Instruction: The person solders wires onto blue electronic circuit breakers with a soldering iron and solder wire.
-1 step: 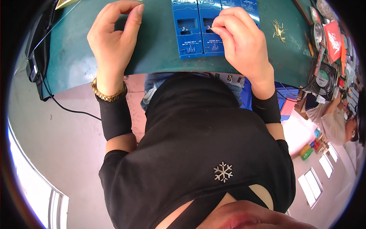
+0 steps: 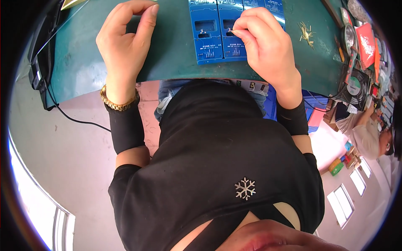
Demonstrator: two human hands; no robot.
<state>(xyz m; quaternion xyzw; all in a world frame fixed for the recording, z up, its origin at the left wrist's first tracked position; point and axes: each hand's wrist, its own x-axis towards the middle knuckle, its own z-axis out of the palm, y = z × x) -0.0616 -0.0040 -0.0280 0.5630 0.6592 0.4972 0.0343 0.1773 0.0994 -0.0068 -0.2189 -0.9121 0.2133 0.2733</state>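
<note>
Evidently, the blue board (image 2: 208, 58) lies on the green table (image 2: 176, 46), and the right hand (image 2: 238, 33) reaches over its right part. The thumb and forefinger are pinched together at a tiny part (image 2: 229, 29) by the board's second cut-out from the left; it is too small to tell whether they grip it. A similar part (image 2: 202, 31) sits by the cut-out to its left.

Well left of the board, the left hand (image 2: 125, 42) has its fingers curled and its thumb raised beside them; the tips are near the upper edge of view, so I cannot tell whether it holds anything. A gold watch (image 2: 119, 101) circles that wrist.

Just right of the board is a loose heap of thin yellowish pins (image 2: 306, 35). Farther right of it are a red packet (image 2: 365, 42) and a black fan (image 2: 356, 88).
</note>
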